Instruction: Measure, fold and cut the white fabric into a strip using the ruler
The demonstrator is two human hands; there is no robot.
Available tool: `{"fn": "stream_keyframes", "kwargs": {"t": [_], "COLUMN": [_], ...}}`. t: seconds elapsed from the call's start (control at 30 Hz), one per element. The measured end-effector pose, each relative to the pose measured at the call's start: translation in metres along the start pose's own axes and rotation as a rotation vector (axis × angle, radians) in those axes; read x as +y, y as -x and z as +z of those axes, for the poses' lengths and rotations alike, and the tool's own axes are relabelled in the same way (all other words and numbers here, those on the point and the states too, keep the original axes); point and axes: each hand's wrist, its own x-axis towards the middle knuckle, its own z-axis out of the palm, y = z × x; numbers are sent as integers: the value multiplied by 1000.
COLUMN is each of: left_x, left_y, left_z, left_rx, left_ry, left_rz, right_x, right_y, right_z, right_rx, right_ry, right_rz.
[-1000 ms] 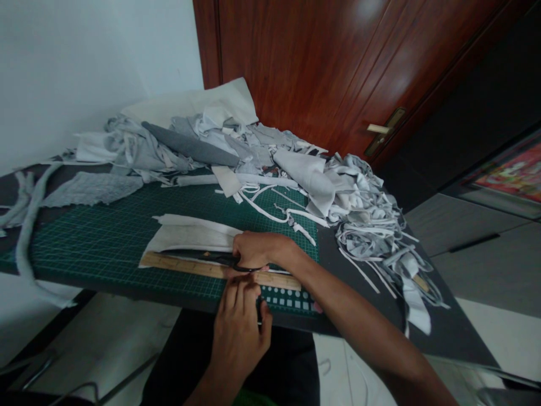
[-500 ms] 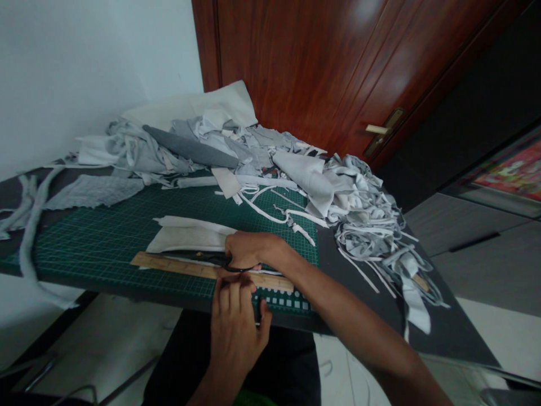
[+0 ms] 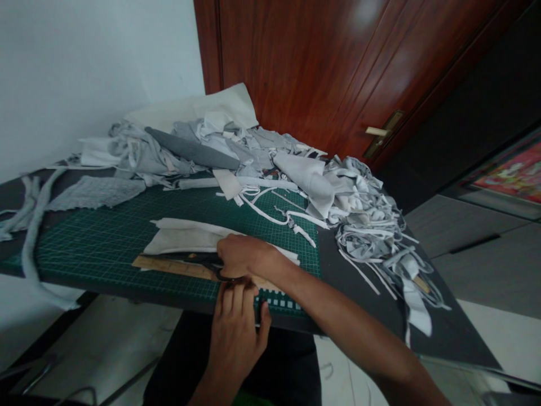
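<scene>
Far left: pale strip (image 3: pixel 31 248) hangs over the counter (image 3: pixel 333 265) edge. Next, green mat (image 3: pixel 97 242) with wooden ruler (image 3: pixel 169 266) along near side of pale cloth (image 3: pixel 181 239). Scissors (image 3: pixel 198 257) between them, handles in right hand (image 3: pixel 239 256) grip. Left hand (image 3: pixel 234 324) fingertips by ruler's near edge; can't tell if that grip holds anything. Right: scrap heap (image 3: pixel 359 192) on counter.
</scene>
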Motion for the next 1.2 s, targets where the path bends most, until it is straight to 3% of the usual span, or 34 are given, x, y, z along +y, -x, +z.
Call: {"fn": "stream_keyframes", "kwargs": {"t": [0.3,1.2], "left_x": [1,1], "left_y": [-1,-2], "left_z": [-2,-3], "left_rx": [-3,6], "left_ry": [-2,-15], "left_rz": [-1,-11], "right_x": [-5,-6], "right_y": [2,6], "right_z": [3,3], "right_rx": [84,84], "right_ry": [37,36], "right_rz": [-6,-6]}}
